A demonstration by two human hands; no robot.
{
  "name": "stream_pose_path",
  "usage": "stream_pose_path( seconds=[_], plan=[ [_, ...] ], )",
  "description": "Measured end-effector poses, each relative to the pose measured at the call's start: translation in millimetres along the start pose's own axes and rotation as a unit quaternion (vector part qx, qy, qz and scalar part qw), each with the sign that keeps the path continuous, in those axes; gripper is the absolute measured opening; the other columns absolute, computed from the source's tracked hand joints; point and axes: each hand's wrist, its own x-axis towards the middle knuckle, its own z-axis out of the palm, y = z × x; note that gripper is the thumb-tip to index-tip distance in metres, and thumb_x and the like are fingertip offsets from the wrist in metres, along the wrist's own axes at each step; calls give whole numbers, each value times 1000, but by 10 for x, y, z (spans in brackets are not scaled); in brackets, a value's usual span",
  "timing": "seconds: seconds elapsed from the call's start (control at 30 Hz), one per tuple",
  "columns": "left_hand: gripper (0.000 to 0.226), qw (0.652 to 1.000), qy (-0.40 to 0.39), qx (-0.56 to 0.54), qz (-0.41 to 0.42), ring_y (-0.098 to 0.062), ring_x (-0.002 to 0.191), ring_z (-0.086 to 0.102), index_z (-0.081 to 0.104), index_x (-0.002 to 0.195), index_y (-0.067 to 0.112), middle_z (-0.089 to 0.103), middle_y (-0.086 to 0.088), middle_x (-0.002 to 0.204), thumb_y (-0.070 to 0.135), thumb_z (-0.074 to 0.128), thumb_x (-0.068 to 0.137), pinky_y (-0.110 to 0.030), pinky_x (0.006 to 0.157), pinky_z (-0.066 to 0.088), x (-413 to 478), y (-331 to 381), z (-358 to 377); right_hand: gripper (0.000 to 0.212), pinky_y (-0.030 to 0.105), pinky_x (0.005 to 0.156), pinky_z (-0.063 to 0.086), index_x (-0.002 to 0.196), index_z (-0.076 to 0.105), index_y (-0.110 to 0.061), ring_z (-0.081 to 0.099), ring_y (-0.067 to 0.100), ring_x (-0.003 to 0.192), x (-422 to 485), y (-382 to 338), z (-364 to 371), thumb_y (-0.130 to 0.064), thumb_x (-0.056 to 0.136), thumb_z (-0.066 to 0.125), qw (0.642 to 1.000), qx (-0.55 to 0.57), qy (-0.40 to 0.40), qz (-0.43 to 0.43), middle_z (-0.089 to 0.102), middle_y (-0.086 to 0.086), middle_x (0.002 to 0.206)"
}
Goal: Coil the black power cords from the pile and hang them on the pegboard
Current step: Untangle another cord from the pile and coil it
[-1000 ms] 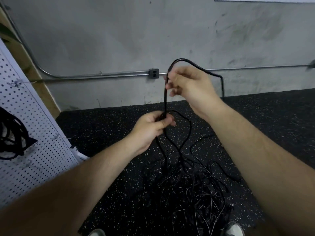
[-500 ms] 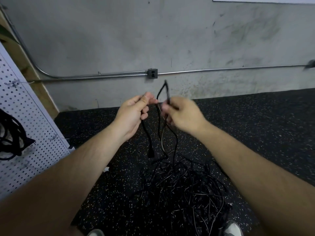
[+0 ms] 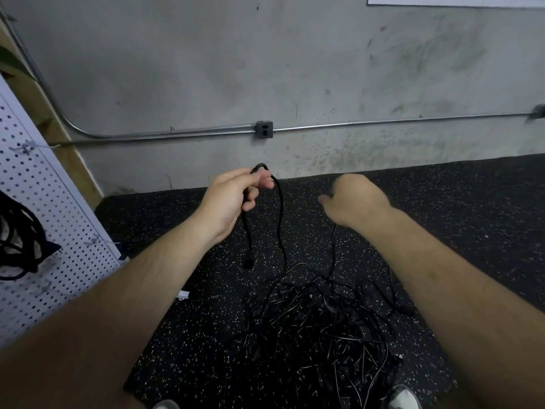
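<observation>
Shoes: two pale toes poke in at the bottom edge, on either side of the heap.
Pile: a tangle of black power cords lies on the speckled black floor, between the person's forearms.
Pegboard: a white perforated panel leans in at the left, with one black coil already hanging on it.
Cord: a single black cord rises from the pile, bends over the left hand in a narrow loop and drops again to a plug dangling clear of the floor.
Left hand: raised above the pile, thumb and fingers pinching the top of that loop.
Right hand: level with the left and apart from it, blurred, back to the camera; a thin strand hangs below it, but whether the fingers grip it cannot be told.
Wall: bare grey concrete behind, crossed by a metal conduit with an outlet box at its middle.
</observation>
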Motion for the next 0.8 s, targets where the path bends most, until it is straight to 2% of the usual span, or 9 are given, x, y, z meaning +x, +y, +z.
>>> stream_pose_path(
  seconds=[0.07,0.1,0.17,0.27,0.4,0.47,0.57,0.67,0.8],
  plan=[
    [21,998,-26,50,7,-6,63,47,72,108,6,71,0,83,11,52,103,-19,51,35,-31,-6,50,49,34,87,56,143,51,-13,63,14,97,-11,-90,31,-27,98,65,983,57,64,-165,56,8,134],
    [22,997,-43,70,10,-7,63,47,73,107,8,68,1,80,12,52,104,-19,52,36,-54,-11,70,59,33,96,51,152,42,-19,58,11,106,15,-122,53,-23,97,65,964,86,65,-242,45,3,149],
    [23,993,-74,94,10,-7,63,47,73,104,10,63,3,74,15,51,105,-20,52,37,-93,-17,93,51,34,101,48,147,48,-21,58,14,113,51,-178,92,-18,99,62,942,122,43,-309,52,2,145],
    [25,990,-89,109,10,-9,63,49,73,103,10,60,3,71,23,51,105,-22,53,39,-144,3,92,13,37,72,49,108,67,-13,64,20,83,89,-166,147,-15,103,55,945,155,68,-281,70,4,96],
    [30,992,-81,94,7,-15,67,57,66,96,8,59,2,68,30,48,105,-29,68,52,-171,22,-3,11,16,49,41,106,62,-20,54,-3,52,119,-124,-34,-26,106,52,930,309,118,-157,71,-5,82],
    [31,992,-97,78,-5,-18,64,56,62,94,8,53,1,66,29,44,107,-35,73,54,-176,3,-22,7,21,53,48,106,56,-20,55,-2,52,129,-109,-107,-26,105,53,899,408,123,-101,72,-2,81],
    [32,996,-88,-14,-21,-11,52,34,58,95,9,36,4,64,31,40,109,-27,50,40,-146,27,21,5,32,61,60,106,51,-18,64,14,63,105,-110,-81,-23,105,53,875,475,61,-64,67,6,85],
    [29,994,-58,-89,2,-7,49,26,55,98,8,33,6,63,26,35,110,-20,41,21,-107,144,69,12,21,56,53,112,51,-17,65,11,64,70,-142,113,-27,106,48,921,382,-9,-74,67,5,92],
    [29,985,-3,-165,59,-6,49,27,56,98,8,35,7,62,23,34,110,-19,40,24,-43,315,33,25,26,66,53,114,50,-15,68,12,78,-13,-129,580,-37,108,40,943,275,-141,-123,69,4,95]
  ],
)
